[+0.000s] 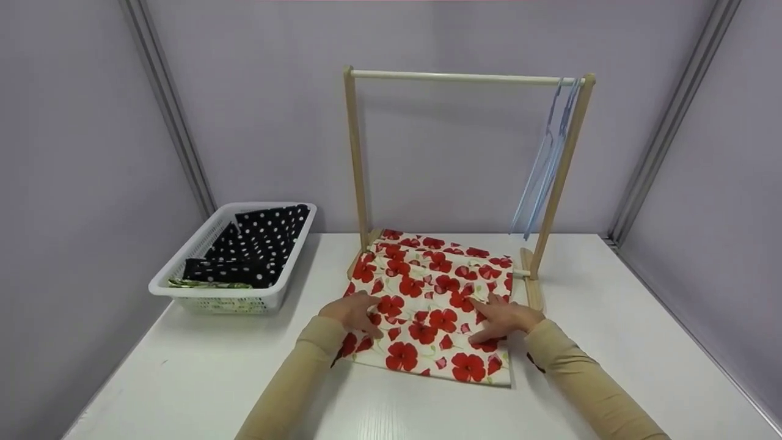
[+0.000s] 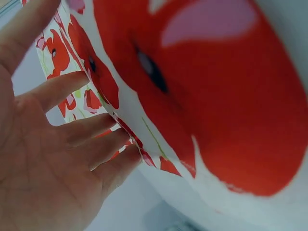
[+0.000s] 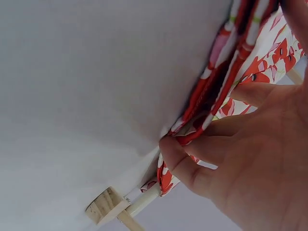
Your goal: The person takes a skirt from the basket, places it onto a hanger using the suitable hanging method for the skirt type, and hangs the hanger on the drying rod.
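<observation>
Floral cloth (image 1: pixel 427 308) lies lower centre of frame, left hand (image 1: pixel 352 312) and right hand (image 1: pixel 506 318) (fingers spread wide) touching its sides.

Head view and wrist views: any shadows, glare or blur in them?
Head view: fairly even light, a soft shadow beside the white basket, a faint sheen on the white table at the bottom. Left wrist view: the nearest part of the floral cloth looks soft, the left hand crisper. Right wrist view: the table looks grey, with dark shadow between the cloth's edges.
</observation>
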### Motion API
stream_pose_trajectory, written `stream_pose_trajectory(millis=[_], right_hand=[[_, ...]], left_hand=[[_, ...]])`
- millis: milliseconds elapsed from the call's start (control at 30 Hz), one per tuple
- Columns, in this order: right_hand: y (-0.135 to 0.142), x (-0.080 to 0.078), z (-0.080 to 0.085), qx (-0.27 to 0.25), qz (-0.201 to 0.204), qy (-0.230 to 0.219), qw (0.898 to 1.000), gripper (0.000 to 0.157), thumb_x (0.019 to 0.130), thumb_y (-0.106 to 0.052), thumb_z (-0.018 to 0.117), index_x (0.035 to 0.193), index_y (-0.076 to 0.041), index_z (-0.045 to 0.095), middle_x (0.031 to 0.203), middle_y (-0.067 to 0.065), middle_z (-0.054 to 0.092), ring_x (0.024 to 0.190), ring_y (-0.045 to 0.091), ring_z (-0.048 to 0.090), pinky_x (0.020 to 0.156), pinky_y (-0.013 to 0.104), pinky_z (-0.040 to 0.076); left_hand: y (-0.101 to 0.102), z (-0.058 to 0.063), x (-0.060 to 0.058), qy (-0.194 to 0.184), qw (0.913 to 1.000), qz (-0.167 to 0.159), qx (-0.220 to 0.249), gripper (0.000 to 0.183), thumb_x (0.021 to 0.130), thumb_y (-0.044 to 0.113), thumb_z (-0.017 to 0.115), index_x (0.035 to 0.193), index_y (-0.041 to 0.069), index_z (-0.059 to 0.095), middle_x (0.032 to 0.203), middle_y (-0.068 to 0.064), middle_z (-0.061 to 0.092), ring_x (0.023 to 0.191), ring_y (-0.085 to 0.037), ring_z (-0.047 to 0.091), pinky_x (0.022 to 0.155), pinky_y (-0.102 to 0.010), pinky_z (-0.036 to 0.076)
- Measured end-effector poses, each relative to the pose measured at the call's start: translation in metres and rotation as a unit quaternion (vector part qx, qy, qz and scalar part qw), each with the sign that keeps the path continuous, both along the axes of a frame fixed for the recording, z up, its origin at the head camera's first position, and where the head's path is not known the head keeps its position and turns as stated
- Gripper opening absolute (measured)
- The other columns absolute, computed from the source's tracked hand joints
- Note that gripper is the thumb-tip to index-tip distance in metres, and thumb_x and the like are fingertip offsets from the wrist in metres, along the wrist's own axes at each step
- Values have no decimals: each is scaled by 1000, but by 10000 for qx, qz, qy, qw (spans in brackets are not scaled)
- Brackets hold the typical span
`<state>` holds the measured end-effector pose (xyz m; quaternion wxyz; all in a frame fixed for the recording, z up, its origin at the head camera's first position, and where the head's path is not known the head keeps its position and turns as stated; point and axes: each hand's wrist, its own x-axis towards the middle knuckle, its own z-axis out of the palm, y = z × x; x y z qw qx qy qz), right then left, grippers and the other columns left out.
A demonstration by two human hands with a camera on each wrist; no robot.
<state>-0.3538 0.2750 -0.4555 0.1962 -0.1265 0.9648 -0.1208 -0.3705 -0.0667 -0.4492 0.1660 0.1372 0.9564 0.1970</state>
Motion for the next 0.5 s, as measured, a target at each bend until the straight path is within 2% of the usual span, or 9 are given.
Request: stream_pose_trajectory(millis=[167,300,400,500], right_hand=[[4,-1,2,-426,294,371,9980,83,87,-45,70,152,-7,34,155,30,27,145,47,23,114,64,25],[17,-4,3,-988,428,743,9914,57,94,-29,65,141,1,49,143,26,47,136,45,40,111,61,32],[29,-6,3,-1401,271,1126,9833,41,97,-21,60,129,4,58,126,23,62,117,40,58,100,57,45],[37,-8,4,-1807,-191,1495,9719,33,99,-18,58,122,4,63,116,19,67,107,35,63,93,52,52]], left_hand=[[3,3,-4,75,9994,-331,-96,60,83,26,79,138,26,56,146,-6,48,135,-29,43,110,-59,36],[5,4,-1,-115,9997,-123,-176,70,76,31,85,139,30,55,151,-4,44,140,-28,38,111,-62,32],[7,1,2,-225,9995,21,-198,83,67,38,89,142,33,52,159,0,32,147,-28,27,112,-64,28],[10,-1,4,-208,9995,48,-238,89,66,39,90,144,30,49,161,3,29,149,-27,24,113,-64,27]])
